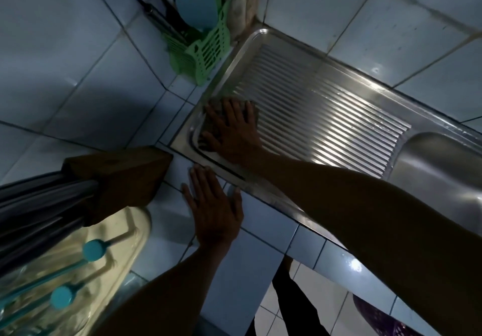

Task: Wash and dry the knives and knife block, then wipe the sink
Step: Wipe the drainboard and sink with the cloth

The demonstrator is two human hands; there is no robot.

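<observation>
The steel sink (pixel 326 106) spans 1 to 3 o'clock; its ribbed drainboard looks rigid and slick. The tiled counter (pixel 167 221) carries the heavy-looking knife block (pixel 122 171) at 9 o'clock. The right hand (pixel 232 129), fingers spread, presses a soft cloth (pixel 208 124) flat on the drainboard corner. The left hand (pixel 214 210) lies flat, holding nothing.

From my seat I count two hands — the left hand (pixel 214 205) and the right hand (pixel 232 129). One cloth (pixel 206 124), one steel sink (pixel 326 116), one wooden knife block (pixel 122 171). Knife handles (pixel 39 205) sticking out of it — several, too blurred to number. One green cutlery basket (pixel 203 49). Two teal knobs (pixel 93 250) on the cream rack (pixel 130 234).
</observation>
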